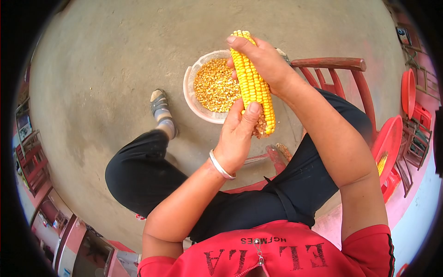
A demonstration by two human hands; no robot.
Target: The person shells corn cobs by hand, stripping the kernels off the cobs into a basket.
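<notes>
Person's left hand (237,134), grip pinching lower end of long yellow corn cob (251,78), thumb on kernels; right hand (265,60), grip wrapped round upper end. Cob overlaps right edge of round pale-pink plastic basket (188,87) in view.

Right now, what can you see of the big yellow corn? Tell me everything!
The corn is long, with yellow kernels in neat rows and no husk showing. A bare, rough, reddish-brown patch shows at the lower end. It leans slightly, and in this view covers part of the right edge of a basket of loose kernels. The right hand grips near the top; the left hand holds it lower down, thumb on the kernels.
</notes>
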